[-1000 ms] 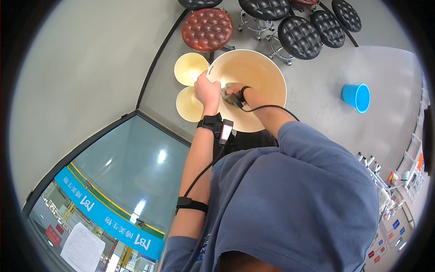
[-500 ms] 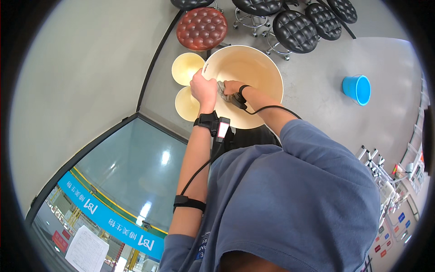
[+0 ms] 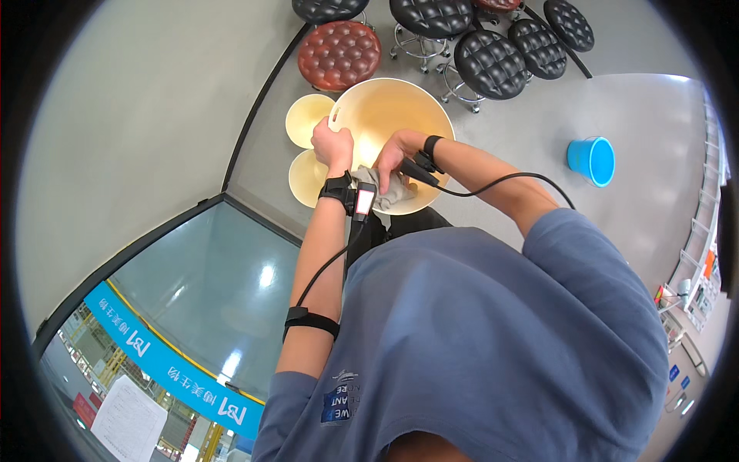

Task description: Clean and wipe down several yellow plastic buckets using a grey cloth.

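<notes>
A large cream tub [image 3: 404,100] stands in front of me, its wide mouth facing up. My left hand [image 3: 332,146] is closed round the tub's left rim, just below a handle slot. Inside the tub, by the wall nearest to me, my right hand [image 3: 394,156] presses on a crumpled grey cloth [image 3: 392,194] with its fingers pointing down. Part of the cloth is hidden behind my left wrist's strap and device. Both wrists carry black straps with cables.
Two smaller cream buckets [image 3: 309,115] stand left of the tub. A blue bucket [image 3: 591,162] is on the grey floor to the right. Beyond the tub are a red stool [image 3: 339,54] and several black stools [image 3: 490,65]. A pale wall and a glass panel [image 3: 208,269] bound the left.
My right hand has moved the cloth from the tub's left inner side toward the wall nearest me. My left hand keeps its hold on the rim. The whole view has shifted slightly.
</notes>
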A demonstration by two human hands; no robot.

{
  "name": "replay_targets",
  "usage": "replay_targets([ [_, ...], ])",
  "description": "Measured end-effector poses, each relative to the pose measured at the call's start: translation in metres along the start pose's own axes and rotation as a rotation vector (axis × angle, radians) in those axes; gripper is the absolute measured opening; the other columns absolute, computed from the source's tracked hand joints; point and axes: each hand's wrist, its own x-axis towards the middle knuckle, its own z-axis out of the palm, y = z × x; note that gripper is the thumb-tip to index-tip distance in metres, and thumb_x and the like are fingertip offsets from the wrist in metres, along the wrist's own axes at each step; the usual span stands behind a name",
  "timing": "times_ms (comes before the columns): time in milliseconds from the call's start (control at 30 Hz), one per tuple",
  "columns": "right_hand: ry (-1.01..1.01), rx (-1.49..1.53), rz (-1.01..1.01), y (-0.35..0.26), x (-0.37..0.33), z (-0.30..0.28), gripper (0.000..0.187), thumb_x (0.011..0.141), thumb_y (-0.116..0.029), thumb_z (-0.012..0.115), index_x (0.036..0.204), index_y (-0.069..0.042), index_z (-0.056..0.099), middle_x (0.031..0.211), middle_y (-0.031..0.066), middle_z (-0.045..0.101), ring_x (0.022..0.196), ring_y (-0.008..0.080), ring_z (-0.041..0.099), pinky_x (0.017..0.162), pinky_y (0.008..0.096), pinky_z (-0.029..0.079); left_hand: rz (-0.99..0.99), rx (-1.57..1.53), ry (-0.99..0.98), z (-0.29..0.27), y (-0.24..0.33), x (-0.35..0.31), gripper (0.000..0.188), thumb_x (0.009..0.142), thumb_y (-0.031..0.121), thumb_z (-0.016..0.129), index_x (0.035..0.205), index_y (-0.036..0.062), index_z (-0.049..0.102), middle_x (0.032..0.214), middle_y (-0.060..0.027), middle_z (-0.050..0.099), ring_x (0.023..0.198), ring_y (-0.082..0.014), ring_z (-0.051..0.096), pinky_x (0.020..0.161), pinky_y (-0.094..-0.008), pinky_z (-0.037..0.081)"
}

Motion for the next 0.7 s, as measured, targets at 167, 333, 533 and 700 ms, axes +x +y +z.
replay_targets([
  [167,0.054,-0.134,0.174,0.024,0.028,-0.045,0.025,0.078,-0.024,0.065,0.092,-0.003,0.063,0.085,0.0103,0.065,0.068,0.0205,0.062,0.063,0.0349,0.052,-0.035,-0.018,-0.002,0.005,0.023,-0.010,0.026,0.067,0.007,0.056,0.092,0.0090,0.065,0.085,-0.0166,0.065,0.084,-0.0355,0.061,0.072,-0.0445,0.047],
  [333,0.735,-0.488,0.093,0.050,0.059,-0.058,0.053,0.065,-0.020,0.065,0.113,0.000,0.052,0.097,0.0185,0.062,0.084,0.0306,0.062,0.072,0.0435,0.049,0.189,-0.277,-0.039,0.006,0.005,-0.002,0.035,0.066,-0.004,0.049,0.096,0.0036,0.064,0.088,-0.0173,0.065,0.086,-0.0328,0.062,0.077,-0.0381,0.047],
  [533,0.934,-0.262,0.019,0.059,0.060,-0.060,0.070,0.060,-0.025,0.062,0.124,-0.003,0.043,0.110,0.0211,0.057,0.095,0.0341,0.058,0.078,0.0402,0.047,0.265,-0.488,-0.123,0.018,-0.003,0.009,0.043,0.064,-0.010,0.041,0.101,-0.0024,0.062,0.090,-0.0185,0.065,0.087,-0.0285,0.063,0.081,-0.0321,0.046],
  [700,0.579,0.083,-0.024,0.028,0.028,-0.012,0.055,0.062,-0.028,0.067,0.110,-0.006,0.054,0.094,0.0161,0.059,0.076,0.0273,0.059,0.066,0.0372,0.049,0.233,-0.595,-0.057,0.016,-0.005,0.003,0.045,0.064,-0.011,0.037,0.102,-0.0058,0.060,0.094,-0.0175,0.064,0.091,-0.0253,0.062,0.084,-0.0296,0.044],
])
